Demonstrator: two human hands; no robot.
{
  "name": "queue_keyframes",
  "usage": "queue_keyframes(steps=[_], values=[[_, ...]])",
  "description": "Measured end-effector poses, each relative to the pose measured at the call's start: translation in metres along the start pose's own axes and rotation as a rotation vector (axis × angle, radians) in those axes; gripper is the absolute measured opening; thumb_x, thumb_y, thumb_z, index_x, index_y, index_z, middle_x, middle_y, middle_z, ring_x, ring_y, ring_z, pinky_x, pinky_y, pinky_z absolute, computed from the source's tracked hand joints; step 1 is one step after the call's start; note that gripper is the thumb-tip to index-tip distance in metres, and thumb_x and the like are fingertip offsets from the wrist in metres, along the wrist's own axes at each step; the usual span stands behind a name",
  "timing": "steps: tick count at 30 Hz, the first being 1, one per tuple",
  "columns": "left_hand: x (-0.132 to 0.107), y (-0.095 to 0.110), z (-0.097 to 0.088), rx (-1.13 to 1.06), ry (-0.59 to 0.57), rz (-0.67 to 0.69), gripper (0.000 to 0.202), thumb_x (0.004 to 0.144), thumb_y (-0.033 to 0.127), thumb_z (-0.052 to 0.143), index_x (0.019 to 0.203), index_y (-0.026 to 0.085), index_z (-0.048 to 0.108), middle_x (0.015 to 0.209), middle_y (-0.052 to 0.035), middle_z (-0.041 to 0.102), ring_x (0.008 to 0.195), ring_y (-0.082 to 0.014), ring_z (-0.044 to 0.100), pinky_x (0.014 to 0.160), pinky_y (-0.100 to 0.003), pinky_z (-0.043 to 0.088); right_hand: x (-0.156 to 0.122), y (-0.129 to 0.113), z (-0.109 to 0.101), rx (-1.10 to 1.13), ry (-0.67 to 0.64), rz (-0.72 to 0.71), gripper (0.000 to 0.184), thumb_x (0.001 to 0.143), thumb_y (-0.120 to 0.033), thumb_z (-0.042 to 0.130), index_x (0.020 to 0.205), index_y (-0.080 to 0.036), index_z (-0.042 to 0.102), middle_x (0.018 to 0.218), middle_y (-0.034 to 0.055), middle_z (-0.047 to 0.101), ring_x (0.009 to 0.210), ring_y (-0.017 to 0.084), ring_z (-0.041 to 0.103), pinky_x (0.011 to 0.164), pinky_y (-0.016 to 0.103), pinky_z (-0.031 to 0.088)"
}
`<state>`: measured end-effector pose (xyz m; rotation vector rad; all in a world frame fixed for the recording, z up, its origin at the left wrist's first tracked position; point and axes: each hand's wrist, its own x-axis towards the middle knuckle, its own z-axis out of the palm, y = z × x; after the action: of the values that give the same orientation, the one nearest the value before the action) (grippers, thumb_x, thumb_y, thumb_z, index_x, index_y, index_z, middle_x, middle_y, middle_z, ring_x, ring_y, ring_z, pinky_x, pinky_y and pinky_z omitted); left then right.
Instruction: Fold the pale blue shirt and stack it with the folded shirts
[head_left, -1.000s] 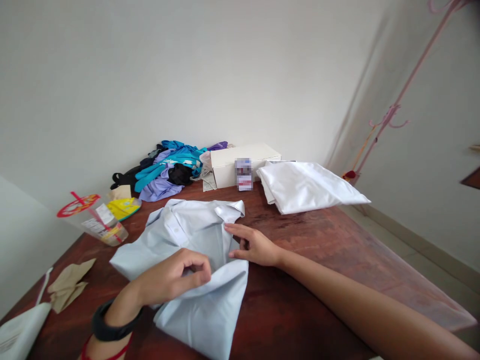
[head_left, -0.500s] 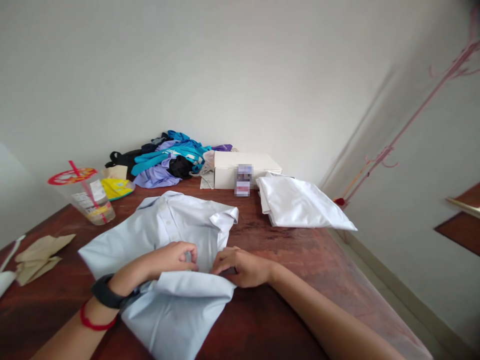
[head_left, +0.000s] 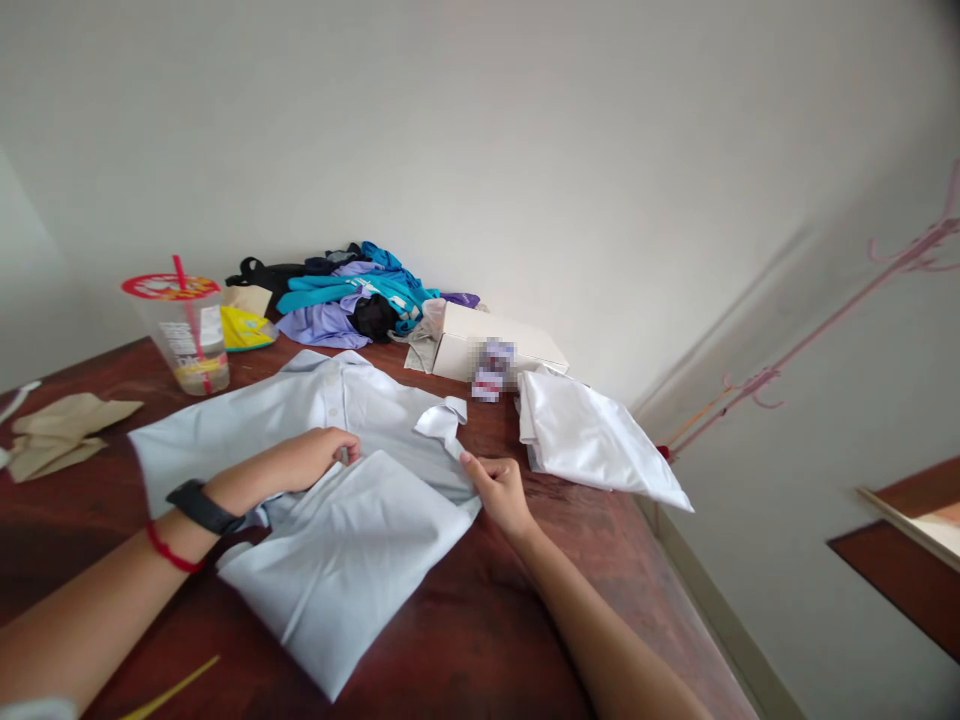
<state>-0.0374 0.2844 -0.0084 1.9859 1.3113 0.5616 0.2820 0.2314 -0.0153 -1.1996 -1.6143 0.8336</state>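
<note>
A pale grey-white button-up shirt (head_left: pixel 360 560) lies partly folded on the dark wooden table, its lower part turned up over the front. My left hand (head_left: pixel 322 457) lies over the middle of the shirt with its fingers curled on the cloth at the folded edge; a black band and a red cord circle that wrist. At the shirt's right edge, near the sleeve cuff (head_left: pixel 442 420), my right hand (head_left: pixel 499 490) pinches the fabric between thumb and fingers.
A folded white garment (head_left: pixel 600 430) lies right of the shirt, before a white box (head_left: pixel 510 335). Behind are heaped clothes (head_left: pixel 352 300). A plastic cup with a straw (head_left: pixel 187 340) and brown paper (head_left: pixel 67 435) are at left. A pink coat rack (head_left: pixel 825 330) leans into view at right.
The shirt's turned-up part has been drawn farther up and spread flatter. My right hand has moved up and right along the edge; my left hand has shifted up and left. The view has tilted.
</note>
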Motion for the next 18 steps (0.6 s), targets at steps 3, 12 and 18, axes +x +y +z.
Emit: queue_keyframes(steps=[3,12,18], values=[[0.003,0.002,0.000,0.057,-0.080,0.055,0.023,0.066,0.016,0.050,0.080,0.020,0.068,0.082,-0.0055,0.073,0.080,-0.0240,0.064,0.076,-0.031,0.044,-0.003,-0.008,-0.002,-0.131,0.075,-0.078,0.065,0.096,-0.061,0.053,0.046,-0.022,0.041,0.049,-0.0004,0.041,0.055,0.014,0.037,0.058,0.030,0.033],[-0.017,0.036,-0.007,0.369,-0.197,0.061,0.032,0.078,0.021,0.055,0.108,0.018,0.066,0.088,-0.0045,0.071,0.075,-0.0207,0.062,0.067,-0.027,0.041,-0.035,-0.041,0.020,-0.307,-0.373,-0.359,0.028,0.104,-0.038,0.053,0.103,-0.021,0.075,0.105,0.0075,0.076,0.105,0.023,0.065,0.095,0.036,0.048],[-0.039,0.064,-0.012,0.327,-0.359,0.132,0.066,0.078,0.029,0.069,0.142,0.019,0.056,0.128,-0.0089,0.067,0.107,-0.0260,0.065,0.090,-0.031,0.051,-0.040,-0.039,0.026,-0.095,-0.422,-0.095,0.046,0.105,-0.053,0.046,0.110,-0.018,0.076,0.103,0.0084,0.076,0.098,0.024,0.069,0.087,0.033,0.049]])
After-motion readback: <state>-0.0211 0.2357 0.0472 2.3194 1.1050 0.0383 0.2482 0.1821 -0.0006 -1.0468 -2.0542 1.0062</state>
